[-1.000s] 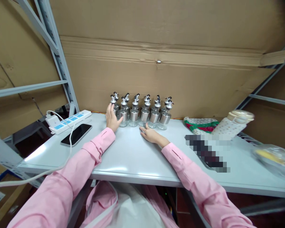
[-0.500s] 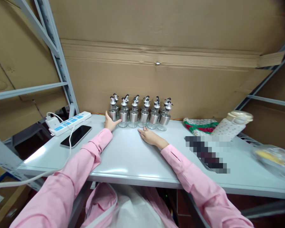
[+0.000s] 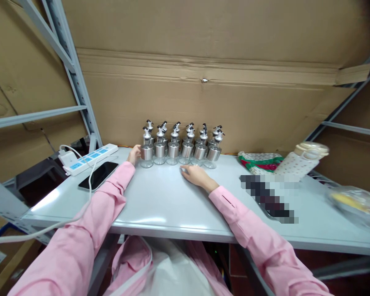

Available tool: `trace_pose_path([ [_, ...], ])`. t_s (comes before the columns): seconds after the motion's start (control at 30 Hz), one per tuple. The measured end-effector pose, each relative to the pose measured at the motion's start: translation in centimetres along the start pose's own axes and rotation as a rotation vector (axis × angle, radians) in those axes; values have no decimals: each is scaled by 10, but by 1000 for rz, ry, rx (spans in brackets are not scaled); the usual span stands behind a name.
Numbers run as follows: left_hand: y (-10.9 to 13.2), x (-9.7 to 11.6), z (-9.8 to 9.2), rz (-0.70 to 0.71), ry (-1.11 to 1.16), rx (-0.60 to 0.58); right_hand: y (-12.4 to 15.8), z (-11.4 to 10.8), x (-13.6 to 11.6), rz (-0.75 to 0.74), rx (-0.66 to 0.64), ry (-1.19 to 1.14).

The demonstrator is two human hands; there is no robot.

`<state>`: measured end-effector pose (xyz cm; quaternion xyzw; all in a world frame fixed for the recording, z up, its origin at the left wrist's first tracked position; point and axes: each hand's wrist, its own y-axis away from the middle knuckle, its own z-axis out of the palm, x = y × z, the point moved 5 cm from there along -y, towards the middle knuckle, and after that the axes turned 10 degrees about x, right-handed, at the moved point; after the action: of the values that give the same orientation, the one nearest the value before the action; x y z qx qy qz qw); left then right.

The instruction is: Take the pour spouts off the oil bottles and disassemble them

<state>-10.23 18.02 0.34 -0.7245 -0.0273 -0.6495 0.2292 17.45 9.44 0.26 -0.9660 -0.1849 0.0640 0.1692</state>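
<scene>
Upright glass bottles with brushed-steel sleeves and white-and-black pour spouts stand in two rows along the back of the table. My left hand (image 3: 134, 155) is at the left side of the leftmost front bottle (image 3: 146, 153), its fingertips against or just behind the steel sleeve. Not wrapped round the bottle, that hand looks open, though its fingers are partly hidden. My right hand (image 3: 195, 174) lies on the tabletop in front of a middle bottle (image 3: 186, 152), holding nothing, fingers loosely stretched to the left. The rightmost front bottle (image 3: 213, 154) leans slightly in view.
On the left are a white power strip (image 3: 91, 159) with a plugged-in charger and a phone (image 3: 99, 176), a cable crossing it. At the right sit a patterned cloth (image 3: 259, 162), a dotted white flask (image 3: 300, 160), a blurred-out dark object (image 3: 267, 199) and a plastic-wrapped item (image 3: 356, 205). Cardboard (image 3: 218, 107) stands behind.
My left hand has moved left, off the front of the leftmost bottle to its side. That bottle now shows fully, aligned with the front row. My right hand has barely moved.
</scene>
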Motion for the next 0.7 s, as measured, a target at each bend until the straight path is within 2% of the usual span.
trace_pose_path([
  [0.1, 6, 10, 2, -54, 98, -68, -1, -11, 2, 92, 78, -4],
  [0.23, 21, 33, 18, -43, 196, -69, 0, -28, -2, 171, 262, -91],
  [0.37, 49, 69, 35, 72, 413, -164, 3, -37, -8, 161, 386, -195],
  [0.47, 71, 89, 40, 165, 453, -237, 5, -43, -13, 121, 455, -380],
  [0.57, 87, 93, 48, 118, 472, -365, 4, -44, -23, 49, 407, -734],
  [0.7, 101, 94, 62, 36, 445, -519, 2, -34, -43, -33, 197, -1185],
])
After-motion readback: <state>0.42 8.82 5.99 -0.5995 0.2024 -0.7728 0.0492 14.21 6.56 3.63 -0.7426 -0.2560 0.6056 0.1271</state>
